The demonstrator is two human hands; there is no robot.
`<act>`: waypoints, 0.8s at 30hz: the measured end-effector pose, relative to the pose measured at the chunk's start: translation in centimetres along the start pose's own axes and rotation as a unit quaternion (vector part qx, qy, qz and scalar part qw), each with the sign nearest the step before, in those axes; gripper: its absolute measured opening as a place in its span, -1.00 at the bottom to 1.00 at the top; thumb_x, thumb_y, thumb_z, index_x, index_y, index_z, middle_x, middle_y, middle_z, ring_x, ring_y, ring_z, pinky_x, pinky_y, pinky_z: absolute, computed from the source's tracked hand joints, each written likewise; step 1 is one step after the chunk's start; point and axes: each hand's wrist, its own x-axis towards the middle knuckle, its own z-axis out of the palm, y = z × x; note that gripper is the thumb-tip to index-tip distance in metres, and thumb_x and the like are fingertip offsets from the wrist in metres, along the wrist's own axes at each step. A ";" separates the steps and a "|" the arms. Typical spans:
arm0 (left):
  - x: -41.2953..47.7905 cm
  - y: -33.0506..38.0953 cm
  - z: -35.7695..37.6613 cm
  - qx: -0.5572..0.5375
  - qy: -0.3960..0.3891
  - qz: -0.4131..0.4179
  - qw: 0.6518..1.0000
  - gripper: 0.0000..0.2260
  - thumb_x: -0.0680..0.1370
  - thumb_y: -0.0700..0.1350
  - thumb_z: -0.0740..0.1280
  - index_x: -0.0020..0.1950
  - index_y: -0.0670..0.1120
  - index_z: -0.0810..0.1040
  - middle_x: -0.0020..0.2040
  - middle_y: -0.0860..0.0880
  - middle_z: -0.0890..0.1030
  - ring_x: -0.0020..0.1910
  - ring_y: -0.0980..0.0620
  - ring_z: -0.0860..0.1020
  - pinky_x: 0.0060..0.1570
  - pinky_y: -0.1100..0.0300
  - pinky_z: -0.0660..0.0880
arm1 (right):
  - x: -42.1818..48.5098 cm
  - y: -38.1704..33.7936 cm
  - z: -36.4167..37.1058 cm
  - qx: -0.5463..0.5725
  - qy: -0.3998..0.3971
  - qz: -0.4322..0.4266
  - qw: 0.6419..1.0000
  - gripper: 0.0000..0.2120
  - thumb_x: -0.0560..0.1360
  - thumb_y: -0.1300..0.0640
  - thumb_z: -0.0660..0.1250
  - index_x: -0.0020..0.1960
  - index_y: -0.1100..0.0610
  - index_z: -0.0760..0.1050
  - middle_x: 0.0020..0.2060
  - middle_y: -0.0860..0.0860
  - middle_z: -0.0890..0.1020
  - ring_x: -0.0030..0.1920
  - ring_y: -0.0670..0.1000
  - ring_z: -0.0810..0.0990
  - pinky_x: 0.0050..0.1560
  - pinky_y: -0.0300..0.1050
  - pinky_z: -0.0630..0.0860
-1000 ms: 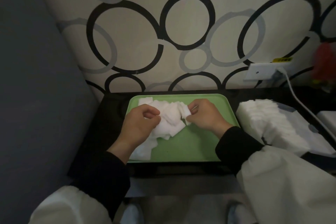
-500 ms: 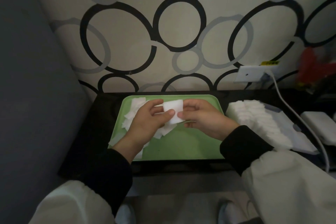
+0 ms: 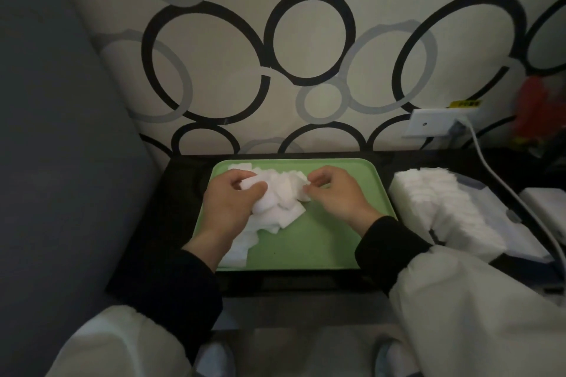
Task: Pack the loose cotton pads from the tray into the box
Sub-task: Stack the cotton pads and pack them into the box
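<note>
A green tray (image 3: 321, 242) lies on the dark table, with a heap of loose white cotton pads (image 3: 284, 202) on its left half. My left hand (image 3: 229, 205) is over the heap with curled fingers gripping a bunch of pads. My right hand (image 3: 333, 196) is at the heap's right edge, fingertips pinching pads there. To the right of the tray stands the box (image 3: 496, 220), filled with a long row of stacked white pads (image 3: 441, 205).
A patterned wall rises right behind the table. A white wall socket (image 3: 428, 125) with a white cable (image 3: 514, 199) runs down past the box. A white object (image 3: 548, 202) lies at the far right, a red thing (image 3: 533, 107) above it. A grey surface fills the left.
Half a second ago both hands held a small stack of pads raised above the tray. Now both hands are down on the heap again, gathering pads.
</note>
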 end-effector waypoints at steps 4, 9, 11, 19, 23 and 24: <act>0.1 -0.2 -1.0 0.072 0.004 0.058 0.996 -0.88 0.48 -0.18 0.49 -0.09 0.02 0.62 -0.12 0.08 0.63 -0.10 0.10 0.58 -0.04 0.02 0.61 | 0.5 -0.5 1.7 -0.112 -0.032 -0.041 0.992 -0.56 0.38 0.07 0.53 0.21 0.08 0.50 0.08 0.00 0.53 0.06 0.01 0.53 0.04 -0.15 0.46; 0.2 -0.7 -1.9 0.077 -0.012 0.055 0.995 -0.84 0.48 -0.18 0.49 -0.15 0.08 0.60 -0.13 0.08 0.62 -0.07 0.05 0.60 -0.03 -0.01 0.62 | 1.0 -0.5 2.5 -0.136 -0.043 -0.050 0.988 -0.57 0.36 0.20 0.50 0.20 0.10 0.50 0.06 0.02 0.56 0.03 0.03 0.56 0.06 -0.07 0.54; 0.3 -0.8 -2.0 0.080 -0.015 0.056 0.995 -0.84 0.48 -0.18 0.49 -0.15 0.07 0.59 -0.11 0.08 0.62 -0.03 0.02 0.60 -0.02 0.01 0.61 | 1.1 -0.4 2.5 -0.117 -0.034 -0.051 0.991 -0.66 0.40 0.27 0.44 0.15 0.11 0.51 0.01 0.00 0.59 -0.02 0.00 0.58 -0.02 -0.17 0.54; 0.0 -0.4 -1.5 -0.004 -0.041 -0.019 0.999 -0.92 0.52 -0.17 0.45 -0.09 0.01 0.63 -0.03 -0.04 0.64 0.04 -0.08 0.62 -0.02 -0.14 0.65 | 1.1 -0.7 0.4 -0.036 0.020 -0.048 0.998 -0.89 0.49 0.24 0.36 -0.05 0.08 0.62 -0.11 -0.08 0.64 -0.11 -0.07 0.60 -0.17 -0.29 0.48; -0.6 0.4 -0.5 -0.066 -0.070 -0.061 0.993 -0.94 0.56 -0.20 0.41 0.00 -0.07 0.61 0.06 -0.10 0.63 0.04 -0.08 0.62 -0.20 0.07 0.67 | 0.0 -2.3 -1.2 0.118 0.028 -0.013 0.993 -0.86 0.48 0.30 0.34 -0.12 0.07 0.58 -0.11 0.08 0.66 -0.07 0.11 0.63 -0.05 -0.02 0.59; -0.6 0.5 -0.3 -0.072 -0.073 -0.065 0.993 -0.93 0.56 -0.20 0.41 0.02 -0.07 0.61 0.06 -0.10 0.63 0.03 -0.07 0.62 -0.25 0.12 0.65 | -0.5 -2.9 -1.6 0.173 0.011 -0.004 0.985 -0.86 0.50 0.33 0.31 -0.11 0.12 0.57 -0.12 0.12 0.65 -0.07 0.15 0.64 -0.02 0.03 0.62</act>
